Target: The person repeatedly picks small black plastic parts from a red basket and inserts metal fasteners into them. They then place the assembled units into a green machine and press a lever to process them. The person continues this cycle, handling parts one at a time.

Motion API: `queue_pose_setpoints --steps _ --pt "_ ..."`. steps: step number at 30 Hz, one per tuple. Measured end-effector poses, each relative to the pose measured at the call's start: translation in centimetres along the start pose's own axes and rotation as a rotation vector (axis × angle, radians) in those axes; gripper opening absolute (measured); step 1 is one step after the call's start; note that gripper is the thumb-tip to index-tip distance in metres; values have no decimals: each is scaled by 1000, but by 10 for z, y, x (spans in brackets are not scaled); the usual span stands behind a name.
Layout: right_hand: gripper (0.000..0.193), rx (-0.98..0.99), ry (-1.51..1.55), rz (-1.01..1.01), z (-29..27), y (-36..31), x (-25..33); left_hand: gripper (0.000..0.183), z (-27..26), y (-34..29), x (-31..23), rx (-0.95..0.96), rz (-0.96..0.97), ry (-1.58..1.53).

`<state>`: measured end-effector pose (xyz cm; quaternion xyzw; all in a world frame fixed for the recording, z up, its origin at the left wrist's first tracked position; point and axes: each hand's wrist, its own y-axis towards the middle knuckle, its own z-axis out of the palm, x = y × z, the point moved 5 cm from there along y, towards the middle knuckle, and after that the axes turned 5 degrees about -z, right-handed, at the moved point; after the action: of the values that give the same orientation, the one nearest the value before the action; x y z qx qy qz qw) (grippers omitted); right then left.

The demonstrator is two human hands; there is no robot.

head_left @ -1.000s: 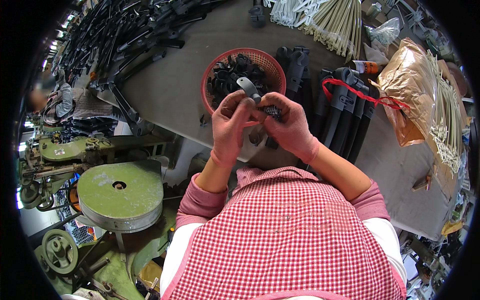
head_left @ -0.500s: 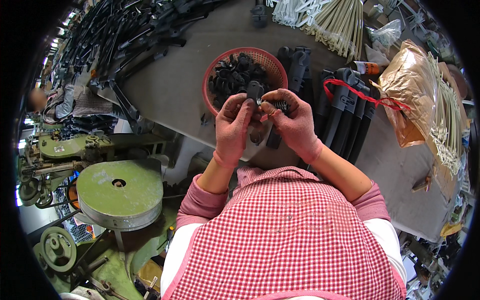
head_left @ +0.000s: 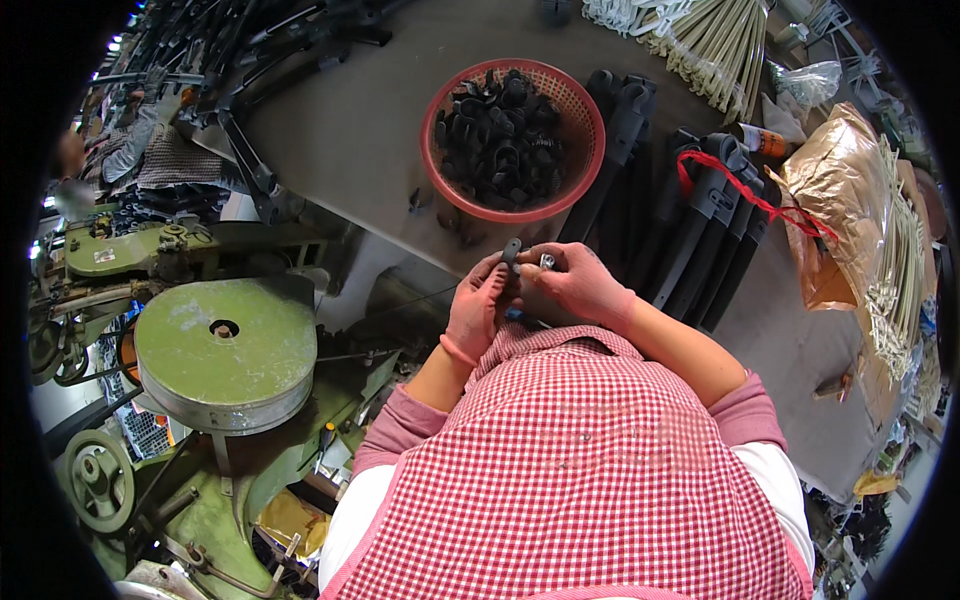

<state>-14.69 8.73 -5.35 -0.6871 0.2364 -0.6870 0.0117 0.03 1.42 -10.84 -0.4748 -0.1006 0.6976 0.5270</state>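
Pink-gloved, my left hand (head_left: 476, 308) pinches a small dark flat part with a rounded end (head_left: 511, 250), which sticks up past the fingertips. My right hand (head_left: 588, 287), also gloved, is close beside it, fingers closed on a small shiny metal coil spring (head_left: 547, 262) that shows only in part. Both hands meet just above the apron, at the table's near edge. Beyond them stands a red plastic basket (head_left: 584, 112) full of curved black pieces (head_left: 500, 140). What lies beneath my fingers is hidden.
Black tubular parts (head_left: 690, 235), some tied with a red strip (head_left: 735, 180), lie right of the basket. Brown paper wrapping (head_left: 830, 200) and pale rods (head_left: 710, 55) are farther right. A green machine (head_left: 225, 340) stands at left. Black metal frames (head_left: 250, 60) pile up at far left.
Both hands have come down from in front of the basket toward my apron, so the basket now shows whole. The dark part and the spring came along. The whole view has shifted slightly.
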Motion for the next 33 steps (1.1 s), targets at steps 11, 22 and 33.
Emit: queue_pose_setpoints --steps 11,22,33 --pt "24 38 1158 85 -65 2 2 22 -91 88 34 -550 442 1527" --pt "19 -98 1128 17 -100 -13 23 25 75 190 -111 -86 373 2605" --pt "22 -140 999 -46 -106 -9 58 12 111 110 -164 233 646 1011"
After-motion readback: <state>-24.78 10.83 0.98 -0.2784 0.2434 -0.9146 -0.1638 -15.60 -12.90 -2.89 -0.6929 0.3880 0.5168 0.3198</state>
